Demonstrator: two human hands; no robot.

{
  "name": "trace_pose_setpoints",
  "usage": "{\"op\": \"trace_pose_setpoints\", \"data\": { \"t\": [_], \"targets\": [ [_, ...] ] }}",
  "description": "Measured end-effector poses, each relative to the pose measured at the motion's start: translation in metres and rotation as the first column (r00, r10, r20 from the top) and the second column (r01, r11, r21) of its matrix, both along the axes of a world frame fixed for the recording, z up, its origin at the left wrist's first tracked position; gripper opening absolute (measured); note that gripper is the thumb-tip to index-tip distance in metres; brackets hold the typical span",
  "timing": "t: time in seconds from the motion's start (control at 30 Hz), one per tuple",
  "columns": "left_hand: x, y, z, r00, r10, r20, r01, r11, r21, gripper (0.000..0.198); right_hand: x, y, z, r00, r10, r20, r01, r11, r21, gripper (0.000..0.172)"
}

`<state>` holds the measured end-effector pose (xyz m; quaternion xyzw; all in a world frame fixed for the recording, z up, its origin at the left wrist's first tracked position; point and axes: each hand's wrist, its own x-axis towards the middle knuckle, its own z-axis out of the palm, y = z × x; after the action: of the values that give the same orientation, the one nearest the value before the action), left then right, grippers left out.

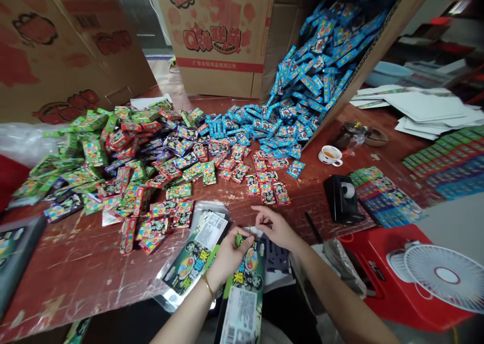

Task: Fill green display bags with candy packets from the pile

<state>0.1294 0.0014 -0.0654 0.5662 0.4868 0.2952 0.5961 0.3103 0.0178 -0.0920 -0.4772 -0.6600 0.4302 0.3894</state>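
Observation:
My left hand (230,256), with a gold bracelet at the wrist, grips the top edge of a dark green printed package (245,288) near the table's front edge. To its right is my right hand (274,225), its fingers partly spread and curved, with nothing visible in them. Below my right hand lies a dark moulded tray (277,256). Another printed package (192,258) rests on clear plastic sleeves left of my left hand. Beyond my hands, small red boxes (267,193) lie on the red table (223,208).
Heaps of green boxes (94,152) and blue boxes (302,92) fill the back, the blue ones spilling from a carton. At right are a cup (330,155), a black tape dispenser (340,200), a white fan (446,276) on a red stool and stacked printed sheets (389,195).

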Motion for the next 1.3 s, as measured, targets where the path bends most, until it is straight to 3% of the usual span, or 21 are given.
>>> {"op": "trace_pose_setpoints", "data": {
  "t": [0.13, 0.23, 0.43, 0.53, 0.6, 0.7, 0.8, 0.87, 0.93, 1.0, 1.07, 1.13, 1.2, 1.27, 1.3],
  "targets": [
    [-0.001, 0.000, 0.001, 1.000, -0.004, -0.007, 0.004, 1.000, 0.000, 0.023, 0.006, -0.004, 0.007, 0.965, -0.139, -0.222, 0.122, 0.989, -0.089, 0.038],
    [-0.002, 0.001, 0.008, 1.000, -0.018, -0.003, 0.018, 1.000, 0.021, 0.025, 0.004, -0.010, 0.027, 0.907, -0.239, -0.346, 0.199, 0.969, -0.146, 0.039],
    [-0.008, 0.006, 0.032, 0.999, -0.049, 0.013, 0.047, 0.992, 0.121, 0.029, -0.015, -0.016, 0.070, 0.893, -0.131, -0.430, 0.037, 0.975, -0.220, 0.043],
    [-0.010, 0.006, 0.039, 0.998, -0.061, 0.015, 0.058, 0.987, 0.152, 0.028, -0.022, -0.015, 0.075, 0.909, -0.065, -0.411, -0.029, 0.975, -0.218, 0.048],
    [-0.010, 0.005, 0.041, 0.998, -0.054, 0.017, 0.051, 0.985, 0.168, 0.027, -0.027, -0.015, 0.073, 0.893, -0.084, -0.442, -0.034, 0.967, -0.254, 0.054],
    [-0.011, 0.001, 0.046, 0.998, -0.032, 0.046, 0.022, 0.977, 0.213, 0.019, -0.036, -0.014, 0.068, 0.775, -0.263, -0.574, -0.045, 0.884, -0.466, 0.053],
    [-0.014, 0.000, 0.054, 0.993, 0.010, 0.116, -0.039, 0.968, 0.248, 0.037, -0.045, -0.018, 0.064, 0.650, -0.446, -0.616, -0.110, 0.746, -0.657, 0.044],
    [-0.020, 0.003, 0.059, 0.979, 0.127, 0.162, -0.161, 0.963, 0.217, 0.038, -0.047, -0.024, 0.065, 0.612, -0.491, -0.620, -0.057, 0.755, -0.654, 0.044],
    [-0.032, 0.008, 0.064, 0.936, 0.277, 0.217, -0.316, 0.934, 0.169, 0.042, -0.046, -0.035, 0.069, 0.676, -0.409, -0.614, -0.005, 0.830, -0.558, 0.053],
    [-0.046, 0.011, 0.071, 0.894, 0.357, 0.269, -0.409, 0.896, 0.172, 0.051, -0.043, -0.048, 0.077, 0.814, -0.244, -0.527, -0.008, 0.903, -0.431, 0.068],
    [-0.060, 0.010, 0.082, 0.896, 0.373, 0.242, -0.439, 0.829, 0.345, 0.065, -0.041, -0.060, 0.091, 0.932, -0.141, -0.334, 0.033, 0.950, -0.311, 0.078],
    [-0.071, 0.002, 0.097, 0.932, 0.358, 0.051, -0.305, 0.704, 0.641, 0.078, -0.042, -0.069, 0.111, 0.982, -0.149, -0.114, 0.128, 0.977, -0.169, 0.074],
    [-0.078, -0.011, 0.114, 0.930, 0.266, -0.254, 0.043, 0.607, 0.794, 0.077, -0.046, -0.071, 0.137, 0.991, -0.129, 0.042, 0.130, 0.991, -0.036, 0.070],
    [-0.082, -0.025, 0.125, 0.879, 0.036, -0.475, 0.351, 0.625, 0.697, 0.056, -0.053, -0.067, 0.160, 0.996, -0.064, 0.068, 0.063, 0.998, 0.028, 0.070],
    [-0.083, -0.032, 0.128, 0.863, -0.066, -0.502, 0.413, 0.664, 0.623, 0.044, -0.056, -0.062, 0.169, 0.999, -0.031, 0.030, 0.030, 0.999, 0.034, 0.070]
  ]
}}
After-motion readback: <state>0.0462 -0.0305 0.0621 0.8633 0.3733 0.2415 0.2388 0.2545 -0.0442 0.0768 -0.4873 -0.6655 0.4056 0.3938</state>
